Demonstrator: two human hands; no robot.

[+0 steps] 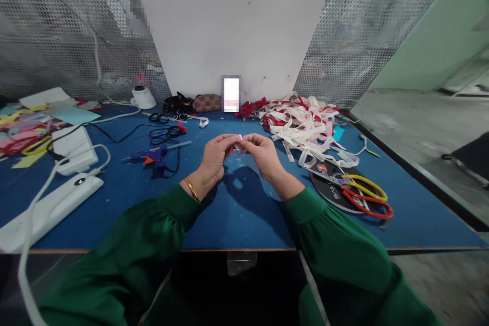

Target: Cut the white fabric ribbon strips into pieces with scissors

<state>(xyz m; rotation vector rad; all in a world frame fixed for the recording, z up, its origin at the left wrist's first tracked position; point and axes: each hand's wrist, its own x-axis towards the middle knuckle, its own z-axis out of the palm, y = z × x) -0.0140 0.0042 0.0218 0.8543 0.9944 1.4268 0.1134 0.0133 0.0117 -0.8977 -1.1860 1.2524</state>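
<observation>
Both hands meet above the middle of the blue table [229, 224]. My left hand [214, 163], with a gold bangle at the wrist, pinches a small pale pink ribbon piece [239, 138] between thumb and fingers. On its other side my right hand [265, 158] is closed on the same ribbon piece. The fingers partly hide its shape. A heap of white, pink and red ribbons [305, 122] lies beyond my right hand. To the left of my left hand rests a blue glue gun [155, 157].
Scissors with red and yellow handles [362, 196] lie on a black round disc [324, 188] at right. A white power strip [57, 209], cables and coloured scraps [26, 132] occupy the left. Behind stand a brown checkered pouch [207, 103] and a white board [237, 41].
</observation>
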